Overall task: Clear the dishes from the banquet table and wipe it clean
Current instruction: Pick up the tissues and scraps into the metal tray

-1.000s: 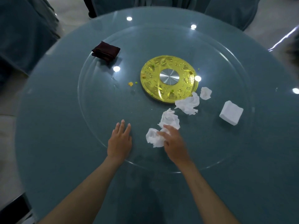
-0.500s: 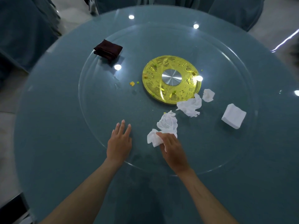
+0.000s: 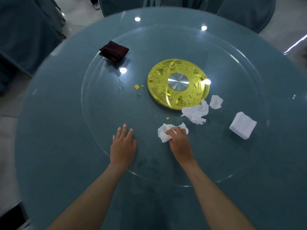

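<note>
**Crumbs may scatter**

Your right hand (image 3: 180, 143) is closing its grip on a tissue (image 3: 163, 132) on the bench (image 3: 54, 146); your left hand (image 3: 123, 145) is lying open, flat. Sweeping fast is risking flicking crumbs (image 3: 136, 87) off the glass.

A round worktop (image 3: 49, 130) covered in blue-grey cloth carries a large glass turntable (image 3: 232, 171), with a gold disc (image 3: 166, 95) and silver hub at its middle. On the glass lie a folded dark red napkin (image 3: 114, 51), a neat white folded napkin (image 3: 242, 127), two crumpled tissues (image 3: 196, 113) (image 3: 216, 102) beside the gold disc, a third tissue (image 3: 163, 132) nearer the front edge, and small yellow and green food crumbs (image 3: 136, 87). Ceiling lights glint off the glass.
</note>
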`<move>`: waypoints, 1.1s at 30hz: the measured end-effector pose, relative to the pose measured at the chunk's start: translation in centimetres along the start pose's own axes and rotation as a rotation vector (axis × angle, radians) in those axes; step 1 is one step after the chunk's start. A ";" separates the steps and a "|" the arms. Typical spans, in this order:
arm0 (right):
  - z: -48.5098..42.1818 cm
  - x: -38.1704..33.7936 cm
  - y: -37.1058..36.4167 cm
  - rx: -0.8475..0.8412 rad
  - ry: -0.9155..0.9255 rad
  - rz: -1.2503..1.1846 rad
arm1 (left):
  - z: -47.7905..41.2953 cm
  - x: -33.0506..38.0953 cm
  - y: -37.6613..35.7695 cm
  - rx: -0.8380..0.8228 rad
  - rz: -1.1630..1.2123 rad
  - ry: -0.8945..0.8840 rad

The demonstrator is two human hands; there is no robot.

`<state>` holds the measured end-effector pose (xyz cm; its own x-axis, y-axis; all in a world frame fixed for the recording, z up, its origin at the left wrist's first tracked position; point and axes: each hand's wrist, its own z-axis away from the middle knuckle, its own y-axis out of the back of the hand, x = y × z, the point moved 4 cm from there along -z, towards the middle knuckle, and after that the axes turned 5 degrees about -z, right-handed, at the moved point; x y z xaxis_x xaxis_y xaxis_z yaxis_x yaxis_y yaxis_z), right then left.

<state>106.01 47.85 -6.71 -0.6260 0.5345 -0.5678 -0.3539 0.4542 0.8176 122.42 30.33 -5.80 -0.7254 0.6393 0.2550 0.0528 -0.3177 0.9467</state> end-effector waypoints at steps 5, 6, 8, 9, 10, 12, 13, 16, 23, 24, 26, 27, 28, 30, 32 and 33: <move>-0.2 1.9 2.8 0.098 -0.047 -0.151 | -0.6 -0.6 -0.4 0.068 -0.074 -0.055; -0.8 2.6 3.8 0.154 -0.065 -0.158 | -0.7 -0.7 -0.6 0.078 -0.108 -0.080; -2.7 4.2 5.7 0.234 -0.104 -0.151 | -1.2 -0.8 -0.8 0.076 -0.195 -0.143; -3.9 4.9 6.4 0.253 -0.136 -0.138 | -1.4 -0.9 -0.8 0.073 -0.226 -0.166; -5.2 5.8 6.9 0.258 -0.170 -0.116 | -1.6 -1.0 -0.8 0.076 -0.245 -0.179; -6.9 7.5 6.5 0.188 -0.227 -0.047 | -1.8 -1.0 -0.6 0.082 -0.252 -0.167; -7.3 8.0 5.7 0.127 -0.228 0.006 | -1.9 -1.0 -0.4 0.080 -0.242 -0.145; -6.9 8.5 3.2 0.048 -0.181 0.136 | -2.1 -0.6 0.1 0.095 -0.156 -0.048; -7.3 7.3 4.3 0.106 -0.070 0.078 | -2.6 0.2 -0.2 0.174 -0.049 0.090; -7.6 7.4 5.2 0.118 -0.040 0.038 | -2.6 -0.1 -0.2 0.181 -0.061 0.075; -8.3 7.6 7.6 0.193 0.009 -0.011 | -2.6 -0.7 -0.2 0.201 -0.085 0.039; -8.8 7.8 8.9 0.246 0.015 -0.013 | -2.6 -0.9 -0.2 0.206 -0.090 0.029; -9.3 8.2 10.2 0.299 0.009 -0.005 | -2.6 -0.9 -0.3 0.214 -0.092 0.025; -10.4 9.7 12.0 0.400 -0.026 0.029 | -2.6 -0.9 -0.3 0.235 -0.092 0.022; -11.1 12.0 12.6 0.411 -0.131 0.100 | -2.7 -0.8 -0.3 0.245 -0.094 0.020; -11.3 13.3 12.4 0.368 -0.203 0.140 | -2.7 -0.8 -0.3 0.246 -0.097 0.017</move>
<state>85.44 52.56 -3.02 -0.4880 0.7216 -0.4910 0.0191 0.5712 0.8206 121.13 28.03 -6.87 -0.7467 0.6458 0.1596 0.1466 -0.0743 0.9864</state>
